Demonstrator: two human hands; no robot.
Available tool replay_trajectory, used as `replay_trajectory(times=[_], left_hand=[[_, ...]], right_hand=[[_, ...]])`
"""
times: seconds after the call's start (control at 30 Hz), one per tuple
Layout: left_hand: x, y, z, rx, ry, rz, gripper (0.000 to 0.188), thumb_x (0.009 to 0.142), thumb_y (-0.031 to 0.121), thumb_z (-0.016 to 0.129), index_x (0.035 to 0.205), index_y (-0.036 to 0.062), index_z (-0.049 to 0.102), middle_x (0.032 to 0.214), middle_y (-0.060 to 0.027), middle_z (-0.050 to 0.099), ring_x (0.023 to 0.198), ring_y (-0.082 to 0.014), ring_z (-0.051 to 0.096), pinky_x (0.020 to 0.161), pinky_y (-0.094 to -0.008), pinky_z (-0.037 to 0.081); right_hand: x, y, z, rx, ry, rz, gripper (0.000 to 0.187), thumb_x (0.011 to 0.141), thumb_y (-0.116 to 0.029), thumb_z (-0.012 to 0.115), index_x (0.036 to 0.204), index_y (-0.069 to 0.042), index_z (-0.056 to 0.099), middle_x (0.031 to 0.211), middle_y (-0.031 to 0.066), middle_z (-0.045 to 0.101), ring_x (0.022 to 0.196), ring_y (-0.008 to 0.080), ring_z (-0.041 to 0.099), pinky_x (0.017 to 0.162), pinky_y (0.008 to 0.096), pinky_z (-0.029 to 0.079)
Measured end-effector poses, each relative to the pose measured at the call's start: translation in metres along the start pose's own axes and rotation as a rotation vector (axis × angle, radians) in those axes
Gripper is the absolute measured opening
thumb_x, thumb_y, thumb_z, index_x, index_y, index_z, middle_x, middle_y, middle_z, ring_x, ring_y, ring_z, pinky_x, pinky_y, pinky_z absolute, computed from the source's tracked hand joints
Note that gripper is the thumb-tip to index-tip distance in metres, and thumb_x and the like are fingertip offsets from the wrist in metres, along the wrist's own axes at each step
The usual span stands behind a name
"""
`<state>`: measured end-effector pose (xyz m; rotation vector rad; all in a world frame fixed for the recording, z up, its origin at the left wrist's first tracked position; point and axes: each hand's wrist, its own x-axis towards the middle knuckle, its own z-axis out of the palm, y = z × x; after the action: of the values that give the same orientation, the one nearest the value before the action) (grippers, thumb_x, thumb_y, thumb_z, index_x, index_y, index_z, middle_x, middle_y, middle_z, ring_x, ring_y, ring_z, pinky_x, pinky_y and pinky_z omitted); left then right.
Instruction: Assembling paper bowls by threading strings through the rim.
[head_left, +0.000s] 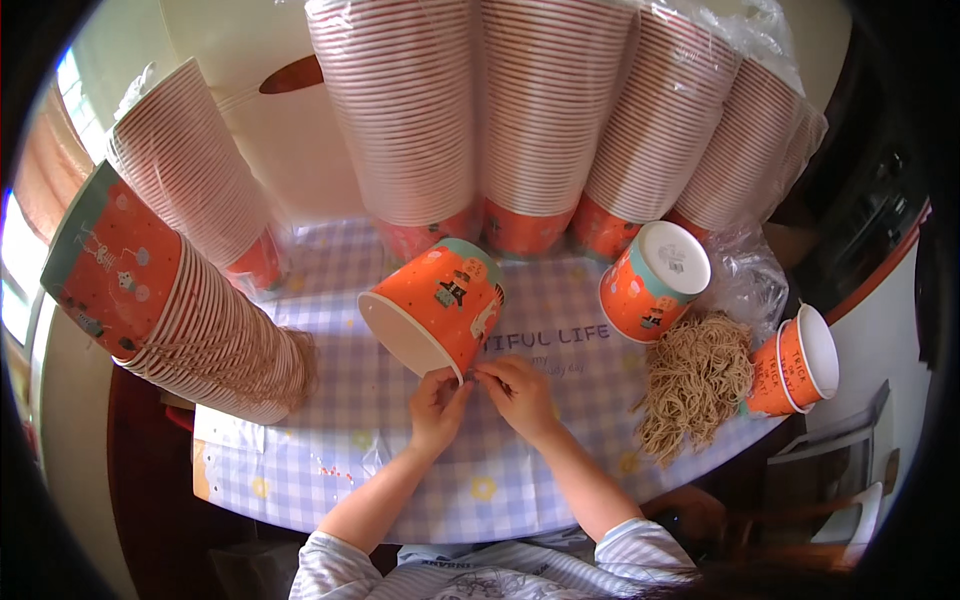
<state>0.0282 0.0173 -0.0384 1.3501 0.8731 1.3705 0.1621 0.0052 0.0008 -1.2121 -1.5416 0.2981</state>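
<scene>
An orange paper bucket [432, 298] with a teal base band and printed figures lies tilted on its side in the middle of the table, its white-rimmed mouth turned toward me and to the left. My left hand [438, 408] is closed at the lower edge of that rim, thumb and fingers pinched together on it. Close beside it, my right hand [517, 396] has its fingertips pinched together by the same edge. Whatever lies between those right fingertips is too small to make out.
Tall plastic-wrapped bucket stacks [545, 110] line the back. A leaning bucket stack [215, 330] with tan strings along it lies at left. At right are an upside-down bucket [640, 290], a tan string pile [700, 385] and two nested paper cups [775, 375]. A checked tablecloth [400, 480] covers the table.
</scene>
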Motion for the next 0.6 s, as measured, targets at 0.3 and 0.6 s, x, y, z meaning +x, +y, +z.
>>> replay_trajectory(times=[0.3, 0.6], left_hand=[[-0.0009, -0.0017, -0.0020, -0.019, -0.017, 0.002, 0.023, 0.078, -0.006, 0.059, 0.099, -0.0003, 0.051, 0.091, -0.0044, 0.056, 0.084, -0.0084, 0.051, 0.075, -0.0209, 0.042], [-0.0009, -0.0012, -0.0009, -0.078, -0.023, 0.021, 0.024, 0.079, -0.007, 0.059, 0.100, -0.0011, 0.051, 0.094, -0.0053, 0.056, 0.087, -0.0099, 0.053, 0.077, -0.0222, 0.043]], right_hand=[[-0.0050, 0.0010, 0.0026, 0.005, -0.022, 0.044, 0.014, 0.069, -0.003, 0.066, 0.082, -0.007, 0.063, 0.077, 0.0055, 0.058, 0.064, 0.0216, 0.058, 0.054, 0.0297, 0.048], [-0.0050, -0.0009, 0.0041, 0.011, -0.005, 0.034, 0.013, 0.070, -0.004, 0.066, 0.082, -0.006, 0.062, 0.076, 0.0060, 0.058, 0.064, 0.0209, 0.059, 0.055, 0.0298, 0.048]])
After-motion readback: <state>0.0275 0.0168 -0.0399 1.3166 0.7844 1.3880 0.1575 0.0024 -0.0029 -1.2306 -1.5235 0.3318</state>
